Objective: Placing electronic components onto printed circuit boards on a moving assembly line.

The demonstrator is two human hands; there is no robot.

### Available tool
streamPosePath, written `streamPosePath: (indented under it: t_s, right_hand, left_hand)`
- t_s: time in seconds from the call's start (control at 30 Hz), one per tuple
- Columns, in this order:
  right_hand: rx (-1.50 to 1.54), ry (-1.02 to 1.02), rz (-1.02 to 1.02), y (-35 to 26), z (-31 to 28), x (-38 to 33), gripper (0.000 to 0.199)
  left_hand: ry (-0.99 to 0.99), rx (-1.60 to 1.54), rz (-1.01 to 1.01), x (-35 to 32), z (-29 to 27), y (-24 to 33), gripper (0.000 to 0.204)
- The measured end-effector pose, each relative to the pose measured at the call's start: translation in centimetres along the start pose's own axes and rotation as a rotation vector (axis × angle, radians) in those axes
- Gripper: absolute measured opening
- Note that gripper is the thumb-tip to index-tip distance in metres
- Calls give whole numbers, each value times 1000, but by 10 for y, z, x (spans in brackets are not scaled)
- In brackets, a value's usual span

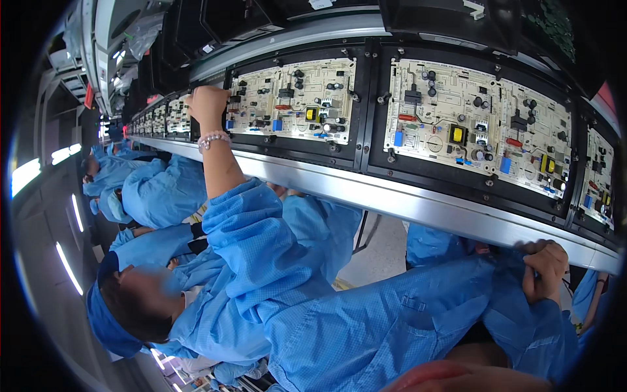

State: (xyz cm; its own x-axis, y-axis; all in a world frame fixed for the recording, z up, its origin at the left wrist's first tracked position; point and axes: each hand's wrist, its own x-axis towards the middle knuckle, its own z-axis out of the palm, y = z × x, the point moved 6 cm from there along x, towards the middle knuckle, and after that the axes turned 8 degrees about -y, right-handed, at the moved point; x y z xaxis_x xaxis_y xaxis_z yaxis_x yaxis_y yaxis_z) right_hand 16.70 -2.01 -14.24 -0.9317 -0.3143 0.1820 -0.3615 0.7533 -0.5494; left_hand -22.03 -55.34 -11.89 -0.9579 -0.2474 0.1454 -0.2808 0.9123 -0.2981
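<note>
My left hand [209, 107], with a beaded bracelet at the wrist, is stretched far out to the left over the line. Its fingers are curled at the border between two black carrier frames, beside a pale circuit board [251, 98]. What lies under the fingers is hidden. Close to the silver front rail, my right hand [546, 266] has its fingers bent inward, and I cannot see anything in it. The nearest black carrier [374, 140] bears pale circuit boards [483, 124] with capacitors, yellow-wrapped transformers and blue and red parts.
A silver rail [405, 199] runs along the line's front. Black housings [450, 19] overhang its back. More boards [178, 117] continue into the distance at left. A co-worker in a blue cap [111, 307] sits close on my left, with others in blue [163, 189] farther along.
</note>
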Motion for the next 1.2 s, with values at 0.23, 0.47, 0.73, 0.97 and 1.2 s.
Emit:
streamPosePath:
  t_s: [0.23,0.47,0.73,0.97,1.2]
  right_hand:
    - [86,-4,-98,1,-7,1,31]
    - [149,170,-207,10,-5,0,27]
    - [117,254,-238,4,-17,-9,20]
    - [123,180,-270,3,-21,-11,17]
    - [-386,296,-168,3,-145,64,16]
  left_hand:
    - [-96,175,179,1,22,-4,42]
    - [142,-370,340,-32,-44,20,33]
    - [771,-621,1047,-197,-224,255,19]
    - [636,-501,1443,-270,-239,417,17]
    - [109,-369,1180,-209,-183,506,23]
